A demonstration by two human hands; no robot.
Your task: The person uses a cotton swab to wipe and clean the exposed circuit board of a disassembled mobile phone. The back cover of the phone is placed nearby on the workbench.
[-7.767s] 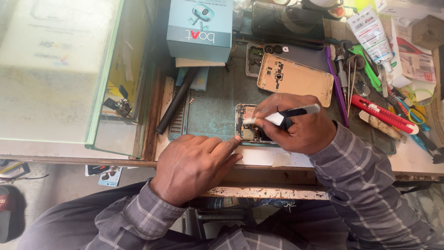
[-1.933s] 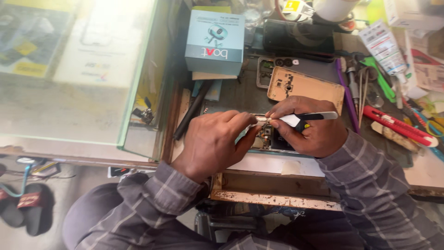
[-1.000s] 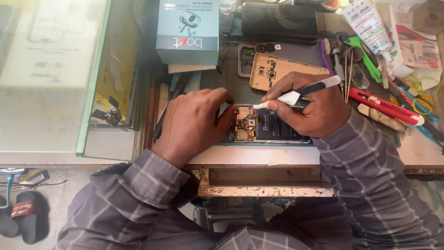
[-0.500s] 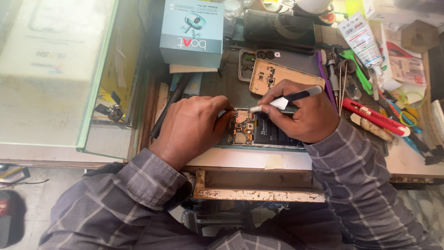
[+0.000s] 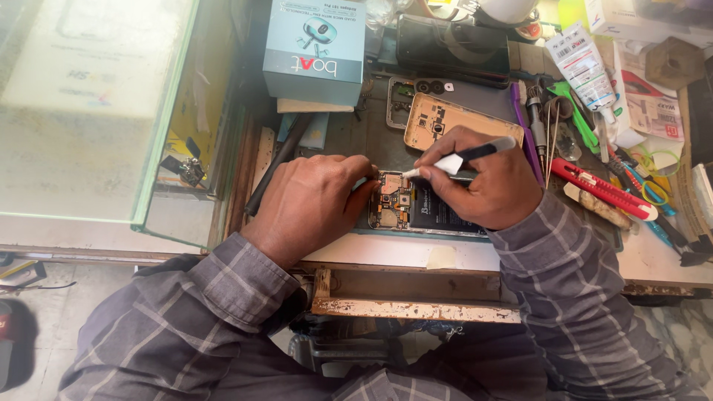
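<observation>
Up top, pale blue box (image 5: 314,50), white tube (image 5: 584,63) far right.

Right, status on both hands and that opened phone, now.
Left hand pressed on opened phone, steadying its end. Right hand grips tweezers, tip at circuit board. Nothing blocking.

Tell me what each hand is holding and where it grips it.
The right hand grips a black-and-white pen-like tool around its middle, tip on the opened phone. The left hand grasps nothing; its fingers press on the phone's top end.
</observation>
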